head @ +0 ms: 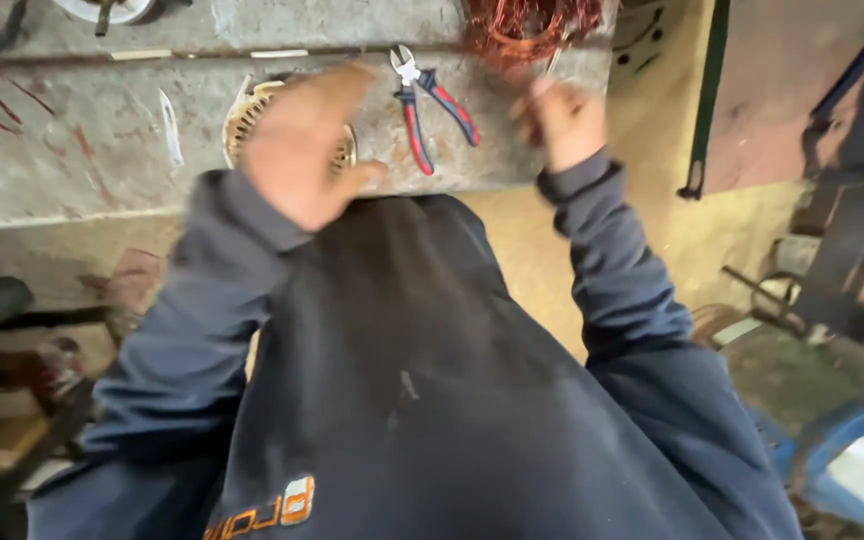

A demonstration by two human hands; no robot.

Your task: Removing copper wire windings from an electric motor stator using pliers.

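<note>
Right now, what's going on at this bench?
A person in a dark sweatshirt leans over a worn workbench. The left hand rests on a round slotted metal part. The right hand, blurred, is closed just below a tangle of copper wire. Red-and-blue cutting pliers lie untouched between the hands.

Dim, warm light; heavy motion blur on both hands, edges soft, no glare.

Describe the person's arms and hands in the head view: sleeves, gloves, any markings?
Both arms wear long dark navy sweatshirt sleeves with ribbed cuffs at the wrists. The left hand and right hand are bare: no gloves, and no rings or watch can be made out in the motion blur. An orange-and-white printed logo sits low on the sweatshirt front.
</note>
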